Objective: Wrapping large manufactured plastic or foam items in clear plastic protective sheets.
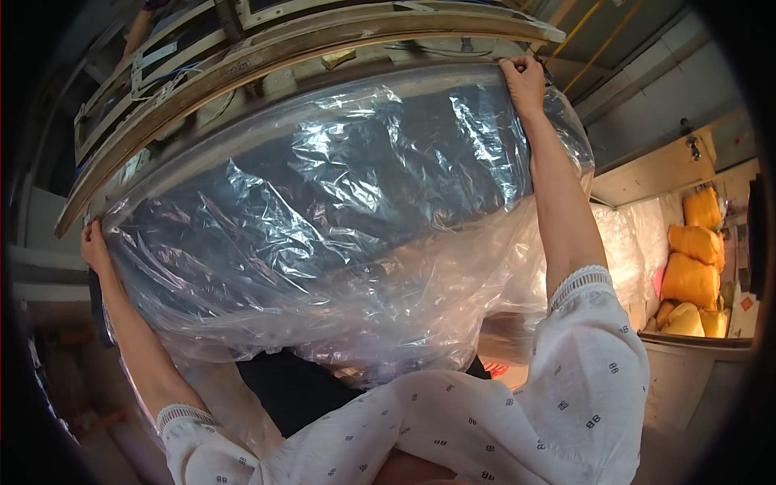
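A large clear plastic sheet (339,242) is spread wide in front of me, shiny and creased, its lower part bunched near my lap. Something dark and flat (420,174) shows through it; the plastic hides what it is. At the far left corner, my left hand (94,246) is closed on the sheet's edge. My right hand (525,83) pinches the far edge at the upper right, fingers bent over it. Both arms are stretched out, so the far edge runs fairly taut between the hands.
Just beyond the sheet runs a long, worn wooden rail (323,40), with a light-coloured frame (137,81) behind it. To the right, yellow-orange bundles (691,275) are stacked by a pale cabinet (687,380). More clear plastic (634,250) lies beside them. Black cloth (291,388) shows below the sheet.
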`<state>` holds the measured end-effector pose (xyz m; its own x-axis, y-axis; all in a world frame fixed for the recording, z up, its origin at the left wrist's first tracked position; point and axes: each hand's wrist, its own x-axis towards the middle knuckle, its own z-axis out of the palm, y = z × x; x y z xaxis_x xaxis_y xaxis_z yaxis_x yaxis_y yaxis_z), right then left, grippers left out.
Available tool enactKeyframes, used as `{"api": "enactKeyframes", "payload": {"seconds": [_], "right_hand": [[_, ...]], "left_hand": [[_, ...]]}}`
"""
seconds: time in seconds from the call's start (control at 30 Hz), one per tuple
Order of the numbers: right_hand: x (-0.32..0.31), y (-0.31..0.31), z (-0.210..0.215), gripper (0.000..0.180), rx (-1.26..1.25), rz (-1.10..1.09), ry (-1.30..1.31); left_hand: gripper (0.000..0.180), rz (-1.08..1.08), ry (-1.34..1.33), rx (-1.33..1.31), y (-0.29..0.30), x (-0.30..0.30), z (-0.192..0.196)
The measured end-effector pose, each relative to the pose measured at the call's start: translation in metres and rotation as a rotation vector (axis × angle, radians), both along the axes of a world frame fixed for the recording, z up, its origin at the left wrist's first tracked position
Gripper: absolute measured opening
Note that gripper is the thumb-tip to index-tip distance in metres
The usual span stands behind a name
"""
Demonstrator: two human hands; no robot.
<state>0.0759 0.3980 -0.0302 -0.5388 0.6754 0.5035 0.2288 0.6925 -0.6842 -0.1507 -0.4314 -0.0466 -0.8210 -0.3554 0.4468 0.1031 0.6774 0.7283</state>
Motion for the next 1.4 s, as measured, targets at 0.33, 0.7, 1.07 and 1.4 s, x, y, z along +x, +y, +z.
{"api": "enactKeyframes", "payload": {"seconds": [0.33, 0.7, 1.07, 1.4], "right_hand": [[-0.006, 0.004, -0.002, 0.041, -0.004, -0.110, 0.118], [0.022, -0.018, 0.017, 0.048, 0.365, -0.065, -0.612], [0.142, -0.127, 0.096, 0.024, -0.488, 0.835, -0.265], [0.209, -0.136, 0.100, 0.017, 0.085, 0.739, -0.048]], "left_hand": [[0.038, -0.092, -0.027, 0.245, -0.067, -0.012, -0.017], [0.042, -0.073, -0.040, -0.148, -0.048, 0.027, 0.017], [0.031, -0.095, 0.073, -0.993, 0.054, 0.146, 0.132], [0.009, -1.356, -0.380, 0.366, 0.511, 0.295, 0.084]]}}
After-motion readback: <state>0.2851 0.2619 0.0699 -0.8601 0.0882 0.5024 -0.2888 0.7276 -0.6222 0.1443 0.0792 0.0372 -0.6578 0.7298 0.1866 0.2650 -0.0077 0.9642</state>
